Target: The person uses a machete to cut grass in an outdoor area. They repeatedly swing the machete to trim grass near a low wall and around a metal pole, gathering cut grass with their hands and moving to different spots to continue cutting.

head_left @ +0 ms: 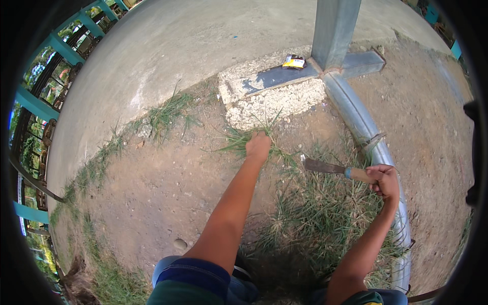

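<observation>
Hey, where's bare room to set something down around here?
Bare: brown dirt between your left forearm and the green grass strip, the gray concrete slab beyond, and dirt right of the curved silver metal pipe. Crowded: the green grass patch near the flat-bladed, wooden-handled tool in your right hand, and the green tuft at your left hand.

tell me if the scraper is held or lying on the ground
The scraper is held: the right hand is closed around its wooden handle, blade pointing left.
</observation>
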`<action>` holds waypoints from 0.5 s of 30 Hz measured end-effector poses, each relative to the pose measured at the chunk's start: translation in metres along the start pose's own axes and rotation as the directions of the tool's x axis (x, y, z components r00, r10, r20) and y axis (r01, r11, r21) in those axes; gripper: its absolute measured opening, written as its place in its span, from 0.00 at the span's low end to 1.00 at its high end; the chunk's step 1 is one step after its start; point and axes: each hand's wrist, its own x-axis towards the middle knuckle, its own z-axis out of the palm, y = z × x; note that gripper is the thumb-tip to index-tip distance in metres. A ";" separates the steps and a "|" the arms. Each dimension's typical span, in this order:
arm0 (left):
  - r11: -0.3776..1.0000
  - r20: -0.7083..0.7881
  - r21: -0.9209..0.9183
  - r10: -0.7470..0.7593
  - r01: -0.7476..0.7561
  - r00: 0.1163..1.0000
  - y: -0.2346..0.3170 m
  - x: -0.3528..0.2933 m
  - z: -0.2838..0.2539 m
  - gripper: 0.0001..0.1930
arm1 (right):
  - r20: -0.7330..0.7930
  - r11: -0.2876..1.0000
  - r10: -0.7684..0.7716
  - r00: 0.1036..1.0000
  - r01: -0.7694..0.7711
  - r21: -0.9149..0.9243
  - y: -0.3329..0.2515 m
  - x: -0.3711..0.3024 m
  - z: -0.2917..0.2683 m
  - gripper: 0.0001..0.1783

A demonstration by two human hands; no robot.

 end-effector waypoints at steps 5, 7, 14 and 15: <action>0.942 0.038 0.237 0.236 -0.238 0.971 0.026 0.010 -0.011 0.04 | 0.023 0.994 -0.017 1.000 0.014 0.112 0.041 0.025 0.086 0.09; 0.962 0.145 0.129 0.224 -0.243 0.964 0.029 0.011 -0.011 0.07 | 0.026 0.992 -0.127 0.992 0.126 0.027 0.024 0.009 0.097 0.10; 0.973 0.274 -0.220 -0.002 0.065 0.962 0.054 0.008 0.003 0.15 | 0.088 0.722 -0.534 0.841 0.508 -0.469 0.009 -0.026 0.115 0.11; 0.983 0.279 -0.180 0.024 0.027 0.960 0.040 0.012 0.008 0.18 | 0.117 0.778 -0.459 0.881 0.462 -0.427 0.009 -0.027 0.109 0.11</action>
